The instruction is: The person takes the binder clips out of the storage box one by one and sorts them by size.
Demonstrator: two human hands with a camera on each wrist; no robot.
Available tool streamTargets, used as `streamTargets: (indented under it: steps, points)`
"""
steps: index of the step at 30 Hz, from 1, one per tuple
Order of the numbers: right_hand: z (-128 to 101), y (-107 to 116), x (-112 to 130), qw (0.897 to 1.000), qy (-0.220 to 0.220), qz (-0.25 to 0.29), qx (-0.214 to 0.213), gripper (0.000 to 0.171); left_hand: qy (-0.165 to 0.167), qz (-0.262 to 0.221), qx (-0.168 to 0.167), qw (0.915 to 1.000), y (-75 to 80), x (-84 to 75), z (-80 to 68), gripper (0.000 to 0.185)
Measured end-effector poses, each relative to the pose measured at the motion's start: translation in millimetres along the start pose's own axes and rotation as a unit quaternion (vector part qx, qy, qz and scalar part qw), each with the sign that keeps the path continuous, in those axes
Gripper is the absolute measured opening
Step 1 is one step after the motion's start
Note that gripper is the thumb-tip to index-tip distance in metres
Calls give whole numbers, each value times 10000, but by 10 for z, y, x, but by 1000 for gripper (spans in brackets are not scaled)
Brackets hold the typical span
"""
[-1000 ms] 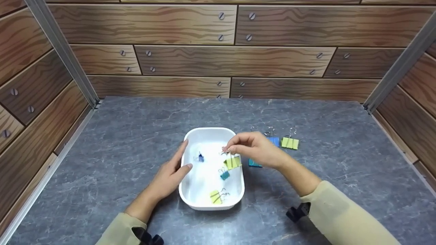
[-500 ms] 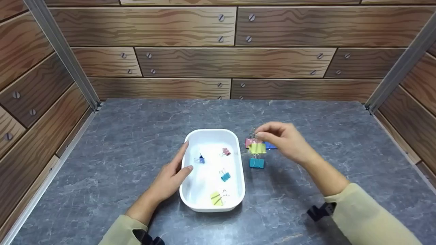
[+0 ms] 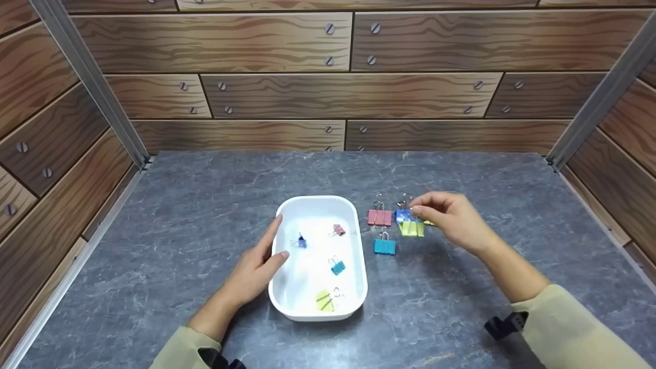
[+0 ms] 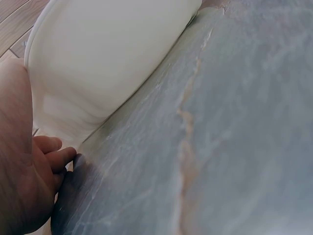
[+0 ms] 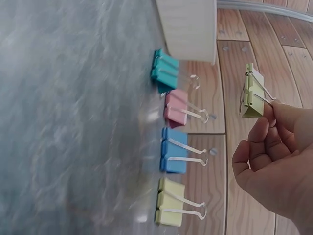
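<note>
My right hand (image 3: 453, 218) pinches a yellow binder clip (image 3: 411, 229) by its wire handle, above the table. In the head view it overlaps a large blue binder clip (image 3: 403, 214). Another yellow clip (image 5: 171, 201) shows fully in the right wrist view, mostly hidden by the hand from above. Large pink (image 3: 379, 218) and teal (image 3: 384, 247) clips lie nearby. With thumb at the rim and fingers along the outer wall, my left hand (image 3: 256, 266) holds a white plastic tub (image 3: 307, 279). Inside are small blue (image 3: 302, 242), pink (image 3: 338, 230), teal (image 3: 337, 267) and yellow (image 3: 324, 301) binder clips.
The grey marbled tabletop (image 3: 215, 195) extends around the tub. Wood-patterned panels (image 3: 287, 43) enclose it at the back and both sides, with metal posts (image 3: 92, 77) at the corners.
My right hand has carried the yellow clip from over the tub out to the right, past the pink clip, to the blue one. The left hand stays on the tub.
</note>
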State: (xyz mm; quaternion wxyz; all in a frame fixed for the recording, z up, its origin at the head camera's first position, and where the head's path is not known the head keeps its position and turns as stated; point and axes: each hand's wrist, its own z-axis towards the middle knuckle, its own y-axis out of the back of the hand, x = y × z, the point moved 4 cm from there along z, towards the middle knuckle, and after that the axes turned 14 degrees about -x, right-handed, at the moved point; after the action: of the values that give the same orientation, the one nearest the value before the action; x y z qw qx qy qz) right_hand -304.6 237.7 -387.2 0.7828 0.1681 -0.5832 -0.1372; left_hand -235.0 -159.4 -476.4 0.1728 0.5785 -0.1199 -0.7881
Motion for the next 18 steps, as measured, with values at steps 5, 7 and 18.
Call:
streamTargets:
  steps: [5, 7, 18]
  points:
    - [-36, 46, -122, 9998, -85, -193, 40, 22, 15, 24, -8, 10000, 3, 1, -2, 72]
    - [-45, 62, -174, 9996, -103, -265, 38, 24, 24, 17, -1, 10000, 3, 2, -5, 72]
    - [-72, 107, -388, 9988, -245, -409, 112, 25, 22, -34, 25, 10000, -11, -6, -1, 72]
